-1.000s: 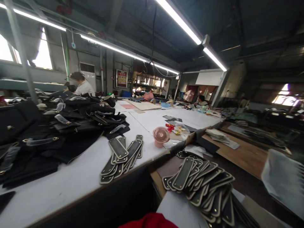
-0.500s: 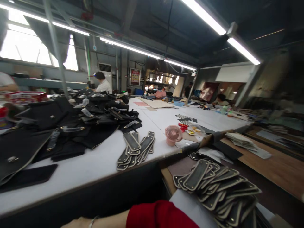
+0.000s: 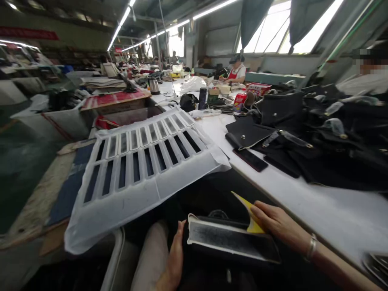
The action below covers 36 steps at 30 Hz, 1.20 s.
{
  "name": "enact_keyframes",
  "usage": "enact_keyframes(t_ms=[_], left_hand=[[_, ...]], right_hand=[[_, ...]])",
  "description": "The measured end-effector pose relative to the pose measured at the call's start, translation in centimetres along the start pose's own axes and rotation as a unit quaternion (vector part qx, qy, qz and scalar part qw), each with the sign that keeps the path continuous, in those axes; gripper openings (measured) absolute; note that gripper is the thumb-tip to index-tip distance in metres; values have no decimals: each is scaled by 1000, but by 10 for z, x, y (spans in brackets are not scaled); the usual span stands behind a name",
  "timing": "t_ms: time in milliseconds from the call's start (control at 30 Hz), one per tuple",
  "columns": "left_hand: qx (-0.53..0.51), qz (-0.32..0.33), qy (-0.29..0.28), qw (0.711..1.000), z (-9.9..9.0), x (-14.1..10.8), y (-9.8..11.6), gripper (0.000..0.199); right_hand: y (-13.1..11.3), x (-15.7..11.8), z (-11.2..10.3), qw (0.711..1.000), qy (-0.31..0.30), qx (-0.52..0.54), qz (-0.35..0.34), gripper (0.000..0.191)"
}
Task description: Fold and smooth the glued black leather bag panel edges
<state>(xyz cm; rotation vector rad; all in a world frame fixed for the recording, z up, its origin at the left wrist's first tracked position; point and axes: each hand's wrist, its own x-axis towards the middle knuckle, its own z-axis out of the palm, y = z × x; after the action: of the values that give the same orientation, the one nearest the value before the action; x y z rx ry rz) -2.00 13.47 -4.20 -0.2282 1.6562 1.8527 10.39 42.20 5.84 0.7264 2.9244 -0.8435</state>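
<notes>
In my lap lies a black bag-like leather piece, with a long dark panel edged in pale trim facing up and a small metal stud below it. My left hand holds its left end, fingers pressed along the side. My right hand pinches a bent yellow sheet between thumb and fingers at the piece's right rear edge. The sheet's lower end meets the black piece; whether it goes inside is unclear. The underside of the piece is hidden.
Ahead on the left, a white-covered board carries rows of dark strips. The white table on my right holds a phone, a pile of black bags and a red can. Co-workers sit farther back.
My view has swung left, from the stacks of trimmed straps and the pink fan to the board of strips. Both hands now show, on the black piece and the yellow sheet; earlier only one forearm showed.
</notes>
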Motion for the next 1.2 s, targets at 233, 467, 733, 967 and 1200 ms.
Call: enact_keyframes(t_ms=[233,467,733,967,1200], left_hand=[[16,73,-127,989,3,-6,24,59],[-54,38,-157,985,1,2,20,47],[-90,16,-96,991,6,2,14,45],[-152,24,29,988,20,-8,10,76],[-49,70,97,992,20,-12,11,66]], right_hand=[[-70,77,40,955,-93,-182,-216,48],[-106,126,65,887,-150,-174,-400,39],[-141,153,83,819,-152,-164,-528,50],[-159,160,96,765,-161,-156,-604,48],[-164,162,101,730,-172,-158,-642,52]])
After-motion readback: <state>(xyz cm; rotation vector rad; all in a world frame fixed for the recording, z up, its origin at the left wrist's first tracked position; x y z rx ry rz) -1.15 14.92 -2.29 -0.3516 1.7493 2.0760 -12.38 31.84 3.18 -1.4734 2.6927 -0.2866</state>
